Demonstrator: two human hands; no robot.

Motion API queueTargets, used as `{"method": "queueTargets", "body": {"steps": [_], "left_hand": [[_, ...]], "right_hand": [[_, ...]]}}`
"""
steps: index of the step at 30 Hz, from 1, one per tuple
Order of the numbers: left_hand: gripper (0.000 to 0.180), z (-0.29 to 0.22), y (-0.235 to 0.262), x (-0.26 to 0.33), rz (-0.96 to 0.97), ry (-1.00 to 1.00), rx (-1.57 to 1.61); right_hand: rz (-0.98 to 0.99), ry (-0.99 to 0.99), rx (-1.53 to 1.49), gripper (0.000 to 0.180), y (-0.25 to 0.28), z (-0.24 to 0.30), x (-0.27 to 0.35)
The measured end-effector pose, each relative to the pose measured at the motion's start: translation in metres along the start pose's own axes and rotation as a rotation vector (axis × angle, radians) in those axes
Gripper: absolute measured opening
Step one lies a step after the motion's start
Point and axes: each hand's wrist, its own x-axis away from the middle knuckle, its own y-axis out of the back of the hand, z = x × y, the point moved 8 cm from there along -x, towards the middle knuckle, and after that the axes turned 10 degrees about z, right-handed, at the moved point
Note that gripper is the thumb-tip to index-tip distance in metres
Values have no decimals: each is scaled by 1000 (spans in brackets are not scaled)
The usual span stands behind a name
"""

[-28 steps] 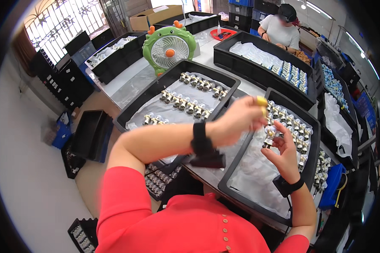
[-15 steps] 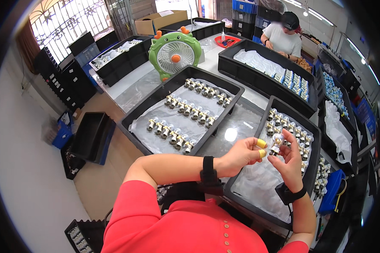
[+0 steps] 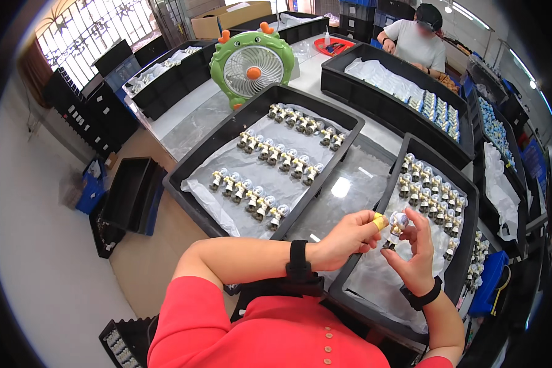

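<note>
My right hand (image 3: 416, 256) holds a small figurine (image 3: 394, 232) upright between thumb and fingers above the right-hand tray. The figurine has a clear, rounded head, a white and yellow body and a dark base. Beside its head, my left hand (image 3: 349, 239) is closed, with yellow finger covers on its fingertips; whether something tiny is pinched there is hidden. Below lies the black tray (image 3: 356, 265) lined with white sheeting, where several similar figurines (image 3: 432, 199) lie in rows. To the left, another black tray (image 3: 193, 211) holds three rows of the same figurines (image 3: 276, 153).
A green animal-shaped fan (image 3: 251, 67) stands behind the left tray. A long black tray (image 3: 362, 89) of blue and white figurines lies farther back, near a co-worker in white (image 3: 414, 46). Bundled figurines and a blue bin (image 3: 489, 285) sit at the right. Empty black trays (image 3: 132, 193) rest on the floor.
My left fingertips have closed together and come up against the figurine's head. The figurine has moved slightly lower and left in my right hand. The whole view has shifted a little.
</note>
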Motion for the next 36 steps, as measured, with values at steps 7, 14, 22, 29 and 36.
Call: {"method": "queueTargets", "body": {"steps": [7, 14, 22, 29, 36], "left_hand": [[40, -4, -8, -1, 88, -41, -29], [43, -3, -16, -4, 208, -45, -17], [42, 3, -15, -6, 234, -40, 69], [40, 2, -16, -4, 226, -20, 60], [43, 6, -15, -8, 240, -35, 75]], "right_hand": [[8, 45, 95, 79, -2, 4, 0], [-2, 90, 180, 80, 0, 12, 2], [3, 82, 180, 80, -3, 10, 3], [7, 72, 163, 81, -4, 8, 4], [3, 59, 152, 82, -4, 5, 4]]}}
